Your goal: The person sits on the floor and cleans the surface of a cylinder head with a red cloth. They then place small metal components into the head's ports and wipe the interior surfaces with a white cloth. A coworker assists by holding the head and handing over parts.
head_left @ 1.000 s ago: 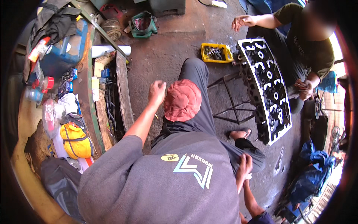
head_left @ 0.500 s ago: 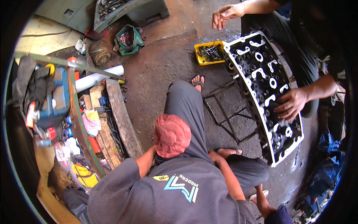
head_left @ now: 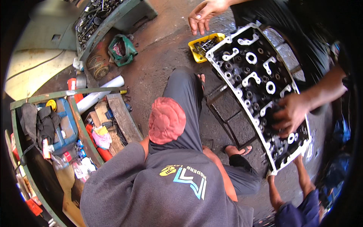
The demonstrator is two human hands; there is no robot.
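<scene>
Neither my left hand nor my right hand shows. A large engine cylinder head point(head_left: 246, 90), black with bare bright metal faces, lies slanted on a thin metal stand point(head_left: 220, 114). At the right, a co-worker in dark clothes has one blurred hand point(head_left: 289, 113) over its lower half. That person's other hand point(head_left: 203, 16), fingers loosely curled, hangs in the air near a yellow tray point(head_left: 199, 58) of dark metal parts. Another person in navy grips the near end of the cylinder head with both hands point(head_left: 298, 159).
A person in a red cap point(head_left: 166, 120) and dark shirt point(head_left: 151, 185) sits in front of me. On the left stand a green-framed bench point(head_left: 81, 130) with a blue toolbox point(head_left: 67, 128), and wooden planks point(head_left: 123, 117). Farther off are a green container point(head_left: 130, 51) and a metal parts bin point(head_left: 104, 32).
My view has shifted, so the scene sits differently in it. The person in navy now has both hands at the cylinder head's near end. The other co-worker's hand remains over it.
</scene>
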